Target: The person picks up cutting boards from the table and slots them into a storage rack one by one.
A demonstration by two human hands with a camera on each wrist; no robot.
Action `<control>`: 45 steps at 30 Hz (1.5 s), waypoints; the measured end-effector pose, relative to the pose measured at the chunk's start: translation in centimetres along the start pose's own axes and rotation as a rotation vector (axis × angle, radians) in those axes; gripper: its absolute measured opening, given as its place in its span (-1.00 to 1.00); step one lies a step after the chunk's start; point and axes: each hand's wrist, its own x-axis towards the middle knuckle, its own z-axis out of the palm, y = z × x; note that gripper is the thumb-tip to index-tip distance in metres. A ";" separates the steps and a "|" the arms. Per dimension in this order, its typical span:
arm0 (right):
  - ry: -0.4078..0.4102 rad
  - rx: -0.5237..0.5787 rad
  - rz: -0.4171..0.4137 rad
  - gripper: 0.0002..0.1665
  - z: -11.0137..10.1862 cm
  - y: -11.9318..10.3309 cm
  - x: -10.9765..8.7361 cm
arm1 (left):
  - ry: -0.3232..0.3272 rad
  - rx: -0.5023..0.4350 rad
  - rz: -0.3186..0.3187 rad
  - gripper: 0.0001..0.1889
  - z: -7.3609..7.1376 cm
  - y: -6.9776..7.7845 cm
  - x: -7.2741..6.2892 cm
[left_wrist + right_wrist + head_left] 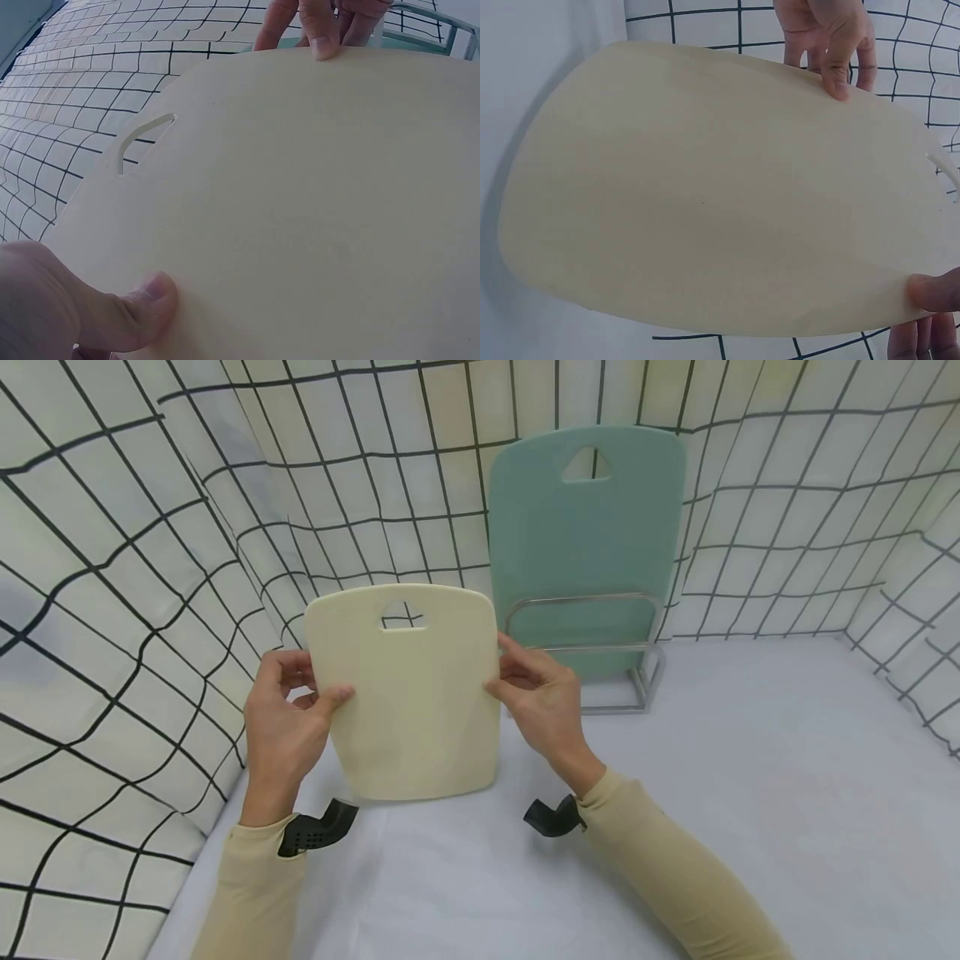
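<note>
A cream cutting board (412, 710) with a handle hole near its top edge is held upright between both hands. At its left edge my left hand (288, 722) grips it, thumb on the front face and fingers behind. My right hand (543, 702) pinches the right edge in the same way. Behind and to the right, a larger green cutting board (588, 535) stands in a metal wire rack (648, 672). In the left wrist view the left thumb (154, 307) presses the cream board's face. The right wrist view shows both hands on opposite edges.
Black wire grid panels (360, 485) backed with white cloth enclose the left, back and right sides. A white-covered table surface (750, 793) stretches to the right of the rack. Dark wrist mounts (318, 828) sit on both forearms.
</note>
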 end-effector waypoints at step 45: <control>-0.012 -0.005 -0.094 -0.37 0.3 -1.6 2.2 | 0.086 -0.035 0.122 -0.51 -0.2 1.2 1.0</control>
